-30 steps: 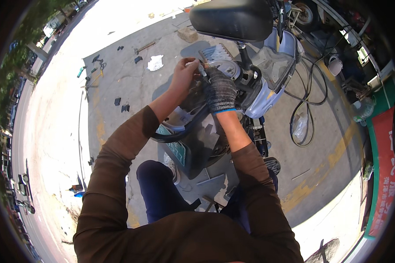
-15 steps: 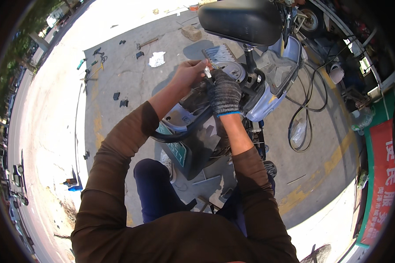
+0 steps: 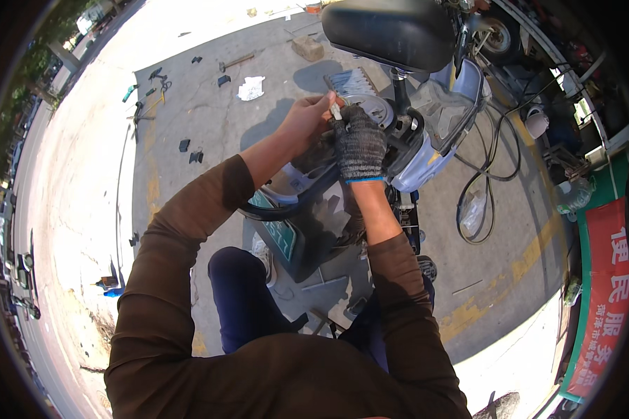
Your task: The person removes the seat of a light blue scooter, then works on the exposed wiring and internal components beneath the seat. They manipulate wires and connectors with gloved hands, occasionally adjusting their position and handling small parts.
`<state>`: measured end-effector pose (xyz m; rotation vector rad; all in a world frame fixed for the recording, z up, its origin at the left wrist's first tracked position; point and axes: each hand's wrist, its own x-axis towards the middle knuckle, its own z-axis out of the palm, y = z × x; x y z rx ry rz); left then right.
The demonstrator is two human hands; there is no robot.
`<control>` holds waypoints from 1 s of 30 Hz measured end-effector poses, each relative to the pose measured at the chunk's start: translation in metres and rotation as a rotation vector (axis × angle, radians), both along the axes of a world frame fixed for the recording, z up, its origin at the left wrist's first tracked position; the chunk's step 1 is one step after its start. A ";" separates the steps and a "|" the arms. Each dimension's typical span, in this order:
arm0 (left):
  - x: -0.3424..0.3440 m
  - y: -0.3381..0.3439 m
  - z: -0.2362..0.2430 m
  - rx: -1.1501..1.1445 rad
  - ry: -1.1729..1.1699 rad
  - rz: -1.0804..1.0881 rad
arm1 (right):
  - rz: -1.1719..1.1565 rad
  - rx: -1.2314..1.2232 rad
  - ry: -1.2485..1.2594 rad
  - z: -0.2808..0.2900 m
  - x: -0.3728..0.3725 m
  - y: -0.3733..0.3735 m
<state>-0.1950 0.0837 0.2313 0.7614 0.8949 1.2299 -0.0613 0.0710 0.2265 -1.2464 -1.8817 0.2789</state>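
A small whitish piece [image 3: 336, 110], possibly a wire connector, is held up between my two hands; its exact kind is too small to make out. My bare left hand [image 3: 307, 124] pinches it from the left with thumb and fingers. On the other side my right hand [image 3: 360, 148], in a dark grey knit glove with a blue cuff, is closed against its lower end, with its fingertips partly hidden. Both hands are above the rear of a light-blue electric scooter [image 3: 426, 159], which has panels off. Its black seat [image 3: 388, 33] rises beyond my hands.
A green plate [image 3: 279, 236] hangs on the scooter's dark rear guard. Left on the pavement lie a hammer [image 3: 237, 62], white paper [image 3: 251, 89] and several small black parts. A stone block [image 3: 307, 48] sits farther off. Looped black hose [image 3: 495, 167] and a red banner [image 3: 606, 293] are right.
The whole view has shifted slightly. Both hands stay together at the whitish piece, which has turned a little between the fingers.
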 end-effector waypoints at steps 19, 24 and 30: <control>-0.016 0.005 0.002 -0.010 -0.171 -0.118 | 0.016 -0.018 -0.033 0.004 0.000 0.000; -0.018 0.010 -0.015 0.118 0.149 -0.143 | 0.022 -0.022 -0.096 -0.005 0.000 0.005; -0.032 0.010 -0.012 0.148 0.045 -0.289 | 0.071 0.021 -0.082 -0.004 0.003 0.006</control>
